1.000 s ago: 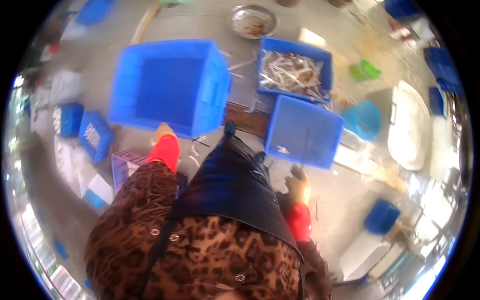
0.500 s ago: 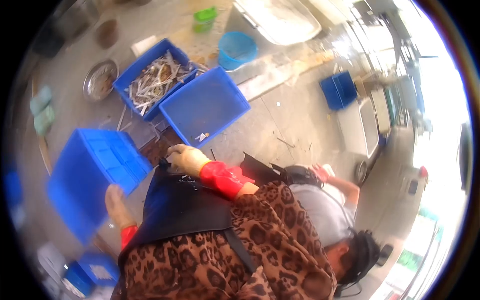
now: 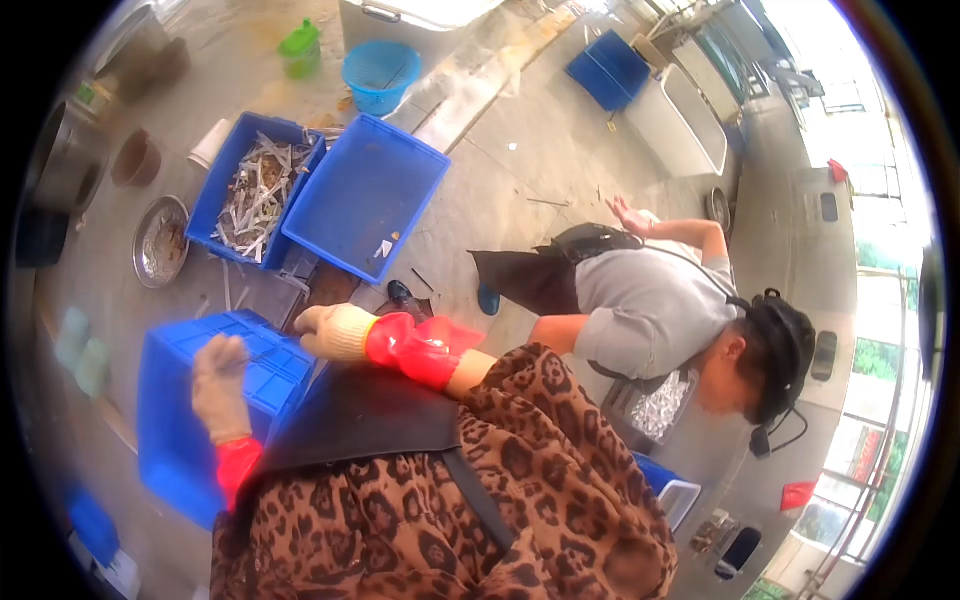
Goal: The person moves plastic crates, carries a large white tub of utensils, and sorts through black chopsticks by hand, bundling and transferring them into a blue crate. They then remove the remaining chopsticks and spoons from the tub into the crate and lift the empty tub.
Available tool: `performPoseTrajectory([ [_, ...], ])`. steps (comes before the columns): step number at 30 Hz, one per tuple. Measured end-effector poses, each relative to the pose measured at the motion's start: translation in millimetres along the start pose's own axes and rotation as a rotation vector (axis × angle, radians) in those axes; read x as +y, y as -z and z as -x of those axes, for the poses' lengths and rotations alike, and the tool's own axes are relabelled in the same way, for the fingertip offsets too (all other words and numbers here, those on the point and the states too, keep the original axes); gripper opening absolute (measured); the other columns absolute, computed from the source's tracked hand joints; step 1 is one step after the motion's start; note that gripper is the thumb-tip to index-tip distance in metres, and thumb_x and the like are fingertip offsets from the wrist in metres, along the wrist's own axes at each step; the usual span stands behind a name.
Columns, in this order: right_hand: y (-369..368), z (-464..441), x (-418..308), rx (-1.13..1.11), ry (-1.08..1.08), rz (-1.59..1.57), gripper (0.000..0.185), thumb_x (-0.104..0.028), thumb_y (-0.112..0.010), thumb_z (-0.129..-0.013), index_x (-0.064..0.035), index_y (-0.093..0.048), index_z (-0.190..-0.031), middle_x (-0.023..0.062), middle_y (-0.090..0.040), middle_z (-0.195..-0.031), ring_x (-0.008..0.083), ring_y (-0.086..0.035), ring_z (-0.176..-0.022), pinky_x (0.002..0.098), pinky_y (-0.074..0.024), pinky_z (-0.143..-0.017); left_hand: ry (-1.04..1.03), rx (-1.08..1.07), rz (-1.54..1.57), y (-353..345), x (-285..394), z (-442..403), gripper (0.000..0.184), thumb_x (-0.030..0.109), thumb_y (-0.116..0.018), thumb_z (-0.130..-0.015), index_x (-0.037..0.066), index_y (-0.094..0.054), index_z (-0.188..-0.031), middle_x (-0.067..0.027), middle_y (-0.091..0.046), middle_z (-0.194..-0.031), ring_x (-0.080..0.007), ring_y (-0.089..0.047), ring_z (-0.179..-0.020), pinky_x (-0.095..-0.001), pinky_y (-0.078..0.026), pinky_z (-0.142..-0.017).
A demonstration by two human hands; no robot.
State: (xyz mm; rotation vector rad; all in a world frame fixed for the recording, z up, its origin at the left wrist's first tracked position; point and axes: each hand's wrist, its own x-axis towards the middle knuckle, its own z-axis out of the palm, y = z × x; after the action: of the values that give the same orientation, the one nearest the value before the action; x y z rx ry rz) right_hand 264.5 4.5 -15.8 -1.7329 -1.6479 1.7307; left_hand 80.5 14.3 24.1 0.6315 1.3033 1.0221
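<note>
My left hand (image 3: 219,388), in a beige work glove with a red cuff, is raised in front of a blue plastic crate (image 3: 185,440). Its fingers point up, slightly bent and apart from any grip I can see; whether they touch the crate is unclear. The crate stands tilted at my left, its ribbed side facing up. My right hand (image 3: 338,332), gloved the same way, hangs over the top edge of my black apron (image 3: 370,410), near the crate's right corner. Its fingers are loosely bent with nothing visible in them.
A blue crate (image 3: 207,205) of pale strips stands beside a second blue crate (image 3: 365,190) holding a white scrap. Nearby are a metal bowl (image 3: 160,240), a blue basket (image 3: 380,72) and a green bucket (image 3: 299,52). A co-worker (image 3: 650,300) bends at my right by a metal counter (image 3: 790,290).
My left hand has risen from the crate's lower edge to in front of its side. The crate has shifted and tilted. My right hand has moved left. My view has turned right, showing more of the co-worker.
</note>
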Motion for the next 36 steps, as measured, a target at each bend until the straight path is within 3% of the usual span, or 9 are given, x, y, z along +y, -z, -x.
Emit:
performPoseTrajectory([
  [2, 7, 8, 6, 0.125, -0.041, -0.123, 0.035, -0.024, -0.045, -0.071, -0.0081, -0.051, -0.101, 0.0161, -0.055, -0.092, 0.0292, -0.052, -0.088, 0.0327, -0.0396, -0.078, -0.035, 0.231, -0.032, 37, 3, -6, 0.029, 0.023, -0.044, -0.080, -0.003, -0.051, -0.092, -0.0113, -0.055, -0.082, -0.0188, -0.052, -0.074, -0.0283, -0.042, -0.069],
  [6, 15, 21, 25, 0.359, -0.231, -0.372, 0.033, -0.023, -0.045, -0.073, -0.0058, -0.051, -0.101, 0.0153, -0.056, -0.088, 0.0249, -0.055, -0.080, 0.0298, -0.0415, -0.074, -0.065, 0.643, -0.268, 77, 6, -2, 0.039, 0.026, -0.044, -0.079, -0.006, -0.043, -0.102, -0.0160, -0.051, -0.094, -0.0248, -0.051, -0.085, -0.0339, -0.040, -0.073],
  [10, 4, 27, 58, 0.583, -0.283, -0.570, 0.031, -0.023, -0.046, -0.074, -0.0046, -0.052, -0.098, 0.0130, -0.058, -0.081, 0.0201, -0.057, -0.071, 0.0280, -0.0431, -0.068, 0.428, 0.729, -0.774, 167, -26, -13, 0.046, 0.032, -0.044, -0.077, -0.009, -0.048, -0.098, -0.0164, -0.052, -0.096, -0.0238, -0.051, -0.086, -0.0299, -0.039, -0.075],
  [13, -10, 33, 85, 0.680, -0.314, -0.604, 0.028, -0.025, -0.047, -0.073, -0.0058, -0.055, -0.092, 0.0116, -0.058, -0.079, 0.0192, -0.056, -0.070, 0.0275, -0.0429, -0.067, 0.558, 0.715, -0.906, 186, -38, -18, 0.047, 0.033, -0.044, -0.077, -0.009, -0.049, -0.097, -0.0165, -0.052, -0.096, -0.0236, -0.050, -0.086, -0.0289, -0.038, -0.076],
  [17, -15, 48, 91, 0.805, -0.340, -0.586, 0.026, -0.026, -0.050, -0.073, -0.0034, -0.056, -0.084, 0.0030, -0.054, -0.062, 0.0099, -0.049, -0.057, 0.0223, -0.0405, -0.054, 0.330, 0.670, -0.866, 124, -25, -11, 0.044, 0.030, -0.042, -0.078, -0.007, -0.047, -0.100, -0.0167, -0.051, -0.099, -0.0246, -0.049, -0.088, -0.0308, -0.038, -0.077],
  [22, 1, 55, 97, 0.676, -0.457, -0.588, 0.028, -0.030, -0.050, -0.072, -0.0037, -0.058, -0.074, 0.0038, -0.056, -0.065, 0.0106, -0.050, -0.061, 0.0233, -0.0399, -0.059, 0.028, 0.658, -0.793, 61, -11, -13, 0.040, 0.026, -0.040, -0.079, -0.005, -0.044, -0.104, -0.0171, -0.049, -0.102, -0.0259, -0.048, -0.091, -0.0332, -0.037, -0.079],
  [28, 31, 56, 70, 0.641, -0.214, -0.633, 0.032, -0.031, -0.050, -0.073, -0.0032, -0.055, -0.087, 0.0102, -0.057, -0.081, 0.0184, -0.053, -0.077, 0.0272, -0.0399, -0.070, 0.040, 0.281, -0.276, -9, 13, -15, 0.039, 0.024, -0.039, -0.080, -0.002, -0.040, -0.109, -0.0186, -0.045, -0.108, -0.0286, -0.046, -0.095, -0.0362, -0.037, -0.082],
  [32, 37, 54, 61, 0.574, -0.047, -0.677, 0.039, -0.028, -0.049, -0.074, -0.0021, -0.049, -0.102, 0.0127, -0.053, -0.099, 0.0205, -0.049, -0.094, 0.0271, -0.0363, -0.081, 0.194, -0.232, 0.010, -38, -11, -34, 0.039, 0.024, -0.036, -0.080, 0.000, -0.039, -0.111, -0.0170, -0.047, -0.106, -0.0275, -0.048, -0.093, -0.0367, -0.039, -0.082],
  [36, 38, 52, 72, 0.474, -0.019, -0.718, 0.043, -0.028, -0.051, -0.074, -0.0009, -0.045, -0.107, 0.0134, -0.050, -0.104, 0.0218, -0.046, -0.099, 0.0280, -0.0349, -0.084, 0.355, -0.479, 0.012, -102, -27, -30, 0.038, 0.025, -0.036, -0.081, 0.001, -0.041, -0.109, -0.0146, -0.050, -0.100, -0.0251, -0.051, -0.088, -0.0351, -0.042, -0.078],
])
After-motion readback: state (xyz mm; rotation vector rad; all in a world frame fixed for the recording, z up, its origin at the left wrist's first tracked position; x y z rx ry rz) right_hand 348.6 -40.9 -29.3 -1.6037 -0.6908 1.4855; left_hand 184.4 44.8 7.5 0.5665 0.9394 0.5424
